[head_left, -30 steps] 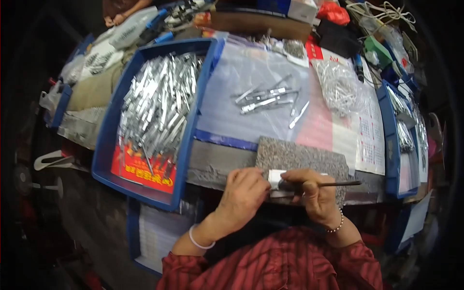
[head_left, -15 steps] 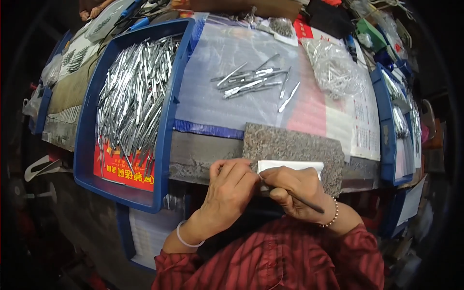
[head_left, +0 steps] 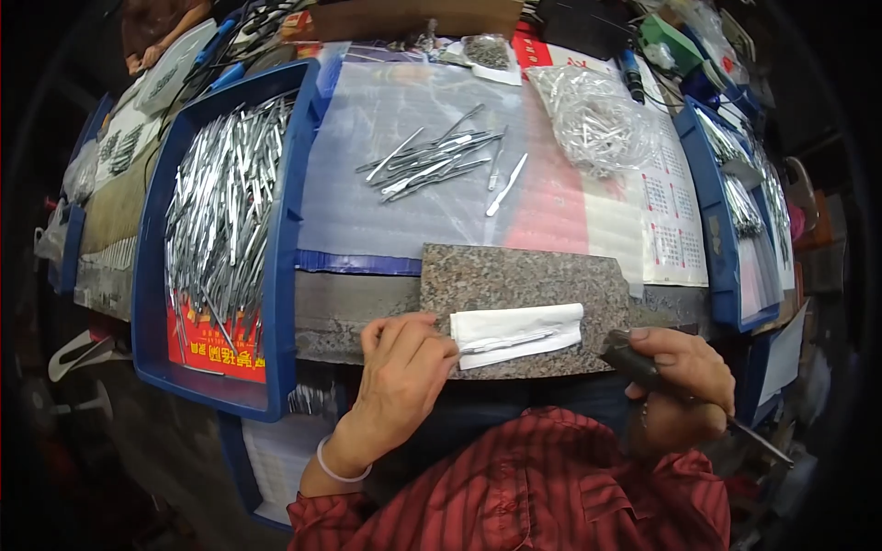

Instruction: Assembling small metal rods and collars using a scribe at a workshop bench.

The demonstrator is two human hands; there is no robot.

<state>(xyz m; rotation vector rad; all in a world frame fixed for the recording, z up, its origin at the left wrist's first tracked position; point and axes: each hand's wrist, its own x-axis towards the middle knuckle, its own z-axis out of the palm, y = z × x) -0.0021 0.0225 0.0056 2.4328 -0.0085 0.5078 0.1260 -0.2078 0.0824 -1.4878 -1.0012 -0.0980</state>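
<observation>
On a speckled granite slab lies a folded white cloth or paper pad. A thin silvery metal strip rests along it. My left hand is at the pad's left end, fingers curled and closed, and the strip's left end runs to its fingertips; the thumb is mostly hidden. Off the slab's right edge, my right hand is wrapped round a tool with a thick dark handle and a thin metal shaft sticking out toward the lower right.
At left stands a blue tray heaped with metal strips. Several more strips lie on plastic sheeting beyond the slab. A clear bag of small parts is far right, with another blue tray beside it. A person's hand shows far left.
My right hand has pulled away from the pad to the right and turned the tool, baring the strip on the pad. My left hand stays at the pad's left end. The view has shifted.
</observation>
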